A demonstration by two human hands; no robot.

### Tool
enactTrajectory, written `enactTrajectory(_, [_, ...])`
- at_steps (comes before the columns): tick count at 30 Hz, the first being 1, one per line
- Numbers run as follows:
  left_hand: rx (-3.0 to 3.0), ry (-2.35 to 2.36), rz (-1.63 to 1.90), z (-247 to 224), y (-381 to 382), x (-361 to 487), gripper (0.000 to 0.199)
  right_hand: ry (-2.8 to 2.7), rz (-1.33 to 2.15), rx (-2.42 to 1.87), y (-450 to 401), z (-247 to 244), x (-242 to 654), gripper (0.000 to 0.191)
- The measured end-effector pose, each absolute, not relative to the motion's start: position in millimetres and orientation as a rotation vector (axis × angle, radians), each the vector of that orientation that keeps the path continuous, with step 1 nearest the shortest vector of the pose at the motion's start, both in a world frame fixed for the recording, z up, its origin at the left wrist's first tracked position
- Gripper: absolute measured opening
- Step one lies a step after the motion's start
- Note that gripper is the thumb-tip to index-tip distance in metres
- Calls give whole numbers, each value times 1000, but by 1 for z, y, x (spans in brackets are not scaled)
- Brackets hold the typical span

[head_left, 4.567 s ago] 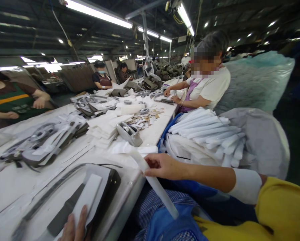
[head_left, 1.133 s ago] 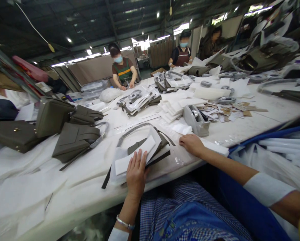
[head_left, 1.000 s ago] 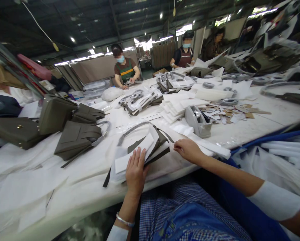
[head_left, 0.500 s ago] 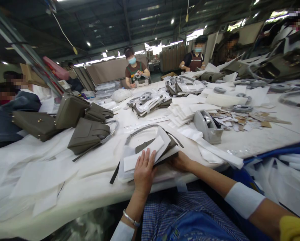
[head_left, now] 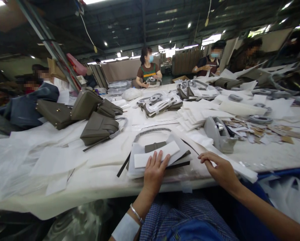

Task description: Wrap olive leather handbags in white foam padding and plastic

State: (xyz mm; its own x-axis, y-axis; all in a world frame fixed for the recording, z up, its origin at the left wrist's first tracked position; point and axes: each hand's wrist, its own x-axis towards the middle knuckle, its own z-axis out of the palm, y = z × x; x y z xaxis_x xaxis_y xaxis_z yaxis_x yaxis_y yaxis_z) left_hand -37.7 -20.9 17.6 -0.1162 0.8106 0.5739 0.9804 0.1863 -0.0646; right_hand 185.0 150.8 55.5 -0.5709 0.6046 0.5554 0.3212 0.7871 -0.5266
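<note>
In front of me a grey-brown handbag (head_left: pixel 155 146) lies flat, with its wrapped handle (head_left: pixel 153 130) looping away from me. A white padding strip (head_left: pixel 152 159) rests on top, over thin white paper. My left hand (head_left: pixel 155 170) lies on the strip with its fingers stretched out, pressing it down. To the right, my right hand (head_left: pixel 220 169) is closed in a pinch on the end of a thin dark strap (head_left: pixel 190 146) that runs from the bag's right side. Another dark strap (head_left: pixel 124 164) sticks out at the bag's lower left.
Finished-looking handbags (head_left: pixel 99 129) stand on the left. A grey tape dispenser (head_left: pixel 219 135) is at the right, beside paper scraps (head_left: pixel 260 130) and a stack of white sheets (head_left: pixel 197 113). More wrapped bags (head_left: pixel 160 103) lie farther back. Co-workers (head_left: pixel 148 72) are across the table.
My right hand has come out from beside the bag's right edge, moved right and now pinches the strap. The padding strip lies flatter under my left hand. The view has turned left.
</note>
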Motion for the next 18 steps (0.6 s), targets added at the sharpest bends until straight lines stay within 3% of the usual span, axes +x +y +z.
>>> enactTrajectory(8, [-1686, -1910, -374, 7, -18, -18, 54, -2463, 445, -303, 159, 110, 126, 33])
enactTrajectory(15, [-1725, -1902, -295, 10, -20, -22, 52, -3019, 280, -869, 216, 101, 12, 24])
enactTrajectory(18, [-1739, -1895, -288, 11, -26, -29, 53, -3079, 229, -1100, 224, 91, -15, 34])
